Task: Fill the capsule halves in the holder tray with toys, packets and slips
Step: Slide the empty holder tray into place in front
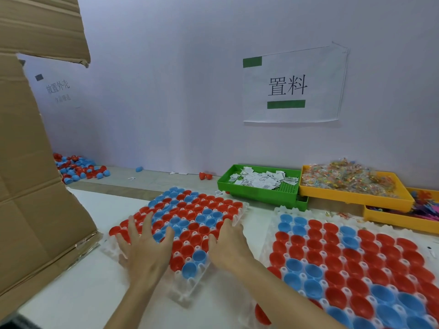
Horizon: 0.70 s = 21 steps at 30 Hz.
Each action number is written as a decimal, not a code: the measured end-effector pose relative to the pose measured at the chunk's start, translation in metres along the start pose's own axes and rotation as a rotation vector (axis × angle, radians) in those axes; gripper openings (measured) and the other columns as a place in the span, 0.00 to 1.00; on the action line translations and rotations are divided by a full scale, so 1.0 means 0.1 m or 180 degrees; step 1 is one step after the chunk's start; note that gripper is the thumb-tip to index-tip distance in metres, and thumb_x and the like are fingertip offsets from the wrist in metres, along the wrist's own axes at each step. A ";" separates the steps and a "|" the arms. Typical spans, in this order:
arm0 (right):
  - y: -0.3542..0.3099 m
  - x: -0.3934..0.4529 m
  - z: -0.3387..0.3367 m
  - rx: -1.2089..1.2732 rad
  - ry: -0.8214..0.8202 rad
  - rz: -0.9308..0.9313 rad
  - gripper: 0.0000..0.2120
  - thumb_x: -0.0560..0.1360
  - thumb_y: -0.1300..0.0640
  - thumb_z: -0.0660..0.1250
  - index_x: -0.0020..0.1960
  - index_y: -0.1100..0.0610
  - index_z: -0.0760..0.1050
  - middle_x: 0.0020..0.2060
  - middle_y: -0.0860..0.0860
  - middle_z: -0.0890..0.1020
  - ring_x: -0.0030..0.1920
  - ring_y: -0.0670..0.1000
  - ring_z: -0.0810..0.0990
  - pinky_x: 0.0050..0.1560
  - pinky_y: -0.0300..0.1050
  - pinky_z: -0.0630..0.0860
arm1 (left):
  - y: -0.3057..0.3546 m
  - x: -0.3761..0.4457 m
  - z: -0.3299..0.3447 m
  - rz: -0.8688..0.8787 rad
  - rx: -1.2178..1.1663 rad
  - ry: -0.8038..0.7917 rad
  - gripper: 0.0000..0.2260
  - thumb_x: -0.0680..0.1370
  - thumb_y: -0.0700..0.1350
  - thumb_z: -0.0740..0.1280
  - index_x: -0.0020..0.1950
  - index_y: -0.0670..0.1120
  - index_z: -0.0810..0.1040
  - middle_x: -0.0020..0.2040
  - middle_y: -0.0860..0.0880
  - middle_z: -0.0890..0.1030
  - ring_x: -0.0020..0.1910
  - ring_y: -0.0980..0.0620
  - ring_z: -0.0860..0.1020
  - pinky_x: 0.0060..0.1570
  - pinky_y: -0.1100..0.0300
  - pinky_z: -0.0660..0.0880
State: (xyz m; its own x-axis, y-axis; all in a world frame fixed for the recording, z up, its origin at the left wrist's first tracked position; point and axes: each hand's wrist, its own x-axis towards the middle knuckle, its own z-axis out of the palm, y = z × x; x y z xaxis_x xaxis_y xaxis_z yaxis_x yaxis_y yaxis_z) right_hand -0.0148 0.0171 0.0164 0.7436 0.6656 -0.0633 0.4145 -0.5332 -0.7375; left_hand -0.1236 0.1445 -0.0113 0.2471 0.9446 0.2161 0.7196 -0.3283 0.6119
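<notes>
The holder tray (190, 290) of red and blue capsule halves (187, 251) lies on the white tabletop (83, 298), left of a second tray (268, 248). The left hand (145, 248) and right hand (228, 245) rest flat on it, fingers spread, holding nothing. Behind stand a green bin (251, 193) of slips and a yellow bin (351, 197) of packets.

A white paper sheet (294, 85) taped to the wall reads "置料" in large black characters, with a green bar above left and another below. Further left, fainter handwriting on the wall (57, 87) reads "放置外壳"; the smaller line under it is too blurred to read.
</notes>
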 end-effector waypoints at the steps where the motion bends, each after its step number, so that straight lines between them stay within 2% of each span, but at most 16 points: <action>1: 0.00 0.01 0.01 0.0024 0.0020 0.0017 0.25 0.84 0.53 0.59 0.77 0.58 0.56 0.69 0.57 0.65 0.58 0.50 0.77 0.51 0.38 0.73 | -0.02 0.06 0.04 -0.0005 0.0111 -0.0106 0.31 0.79 0.64 0.60 0.79 0.57 0.56 0.82 0.48 0.47 0.79 0.39 0.44 0.72 0.32 0.50; 5: 0.02 0.03 0.05 0.0156 0.0102 0.0115 0.27 0.84 0.55 0.59 0.78 0.56 0.52 0.70 0.56 0.66 0.62 0.51 0.76 0.55 0.39 0.73 | -0.06 0.12 0.15 0.0010 0.0207 -0.0202 0.31 0.79 0.67 0.54 0.80 0.60 0.53 0.82 0.47 0.47 0.80 0.40 0.44 0.73 0.32 0.45; 9: 0.07 0.05 0.07 0.0265 0.0167 0.0110 0.25 0.83 0.57 0.60 0.77 0.55 0.54 0.68 0.56 0.67 0.50 0.48 0.71 0.47 0.36 0.69 | -0.01 0.02 0.18 -0.0010 0.0387 -0.0247 0.29 0.79 0.67 0.53 0.79 0.61 0.55 0.82 0.47 0.49 0.80 0.40 0.46 0.73 0.32 0.46; 11: 0.12 0.07 0.05 0.0326 0.0144 0.0126 0.26 0.83 0.58 0.60 0.77 0.55 0.54 0.67 0.56 0.66 0.49 0.47 0.70 0.46 0.37 0.69 | 0.03 -0.06 0.19 -0.0059 0.0459 -0.0256 0.29 0.79 0.68 0.52 0.78 0.61 0.55 0.81 0.47 0.50 0.79 0.40 0.46 0.73 0.33 0.46; 14: 0.18 0.05 -0.03 0.0375 0.0081 0.0181 0.27 0.83 0.58 0.59 0.79 0.54 0.52 0.70 0.57 0.65 0.51 0.48 0.68 0.50 0.39 0.69 | 0.10 -0.19 0.22 -0.0167 0.0544 -0.0266 0.29 0.79 0.69 0.50 0.78 0.62 0.54 0.81 0.47 0.51 0.79 0.40 0.47 0.73 0.33 0.45; 17: 0.22 -0.01 -0.12 0.0346 0.0022 0.0249 0.29 0.82 0.59 0.60 0.79 0.54 0.51 0.72 0.57 0.64 0.57 0.51 0.72 0.54 0.42 0.72 | 0.15 -0.32 0.24 -0.0220 0.0633 -0.0229 0.29 0.78 0.70 0.49 0.78 0.64 0.53 0.81 0.47 0.51 0.79 0.40 0.48 0.73 0.33 0.45; 21: 0.27 -0.09 -0.21 0.0259 -0.0115 0.0307 0.31 0.81 0.61 0.60 0.79 0.55 0.50 0.72 0.58 0.63 0.48 0.49 0.70 0.42 0.38 0.69 | 0.18 -0.46 0.25 -0.0221 0.0680 -0.0230 0.29 0.78 0.70 0.49 0.78 0.64 0.53 0.81 0.48 0.50 0.79 0.40 0.47 0.73 0.33 0.46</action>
State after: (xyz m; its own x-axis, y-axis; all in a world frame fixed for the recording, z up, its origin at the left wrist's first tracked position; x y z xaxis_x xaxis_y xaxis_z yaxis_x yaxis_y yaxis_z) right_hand 0.0010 -0.0140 0.0117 0.7581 0.6323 -0.1597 0.2968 -0.5525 -0.7789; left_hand -0.1060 0.0949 -0.0292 0.2326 0.9652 0.1195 0.8556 -0.2615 0.4468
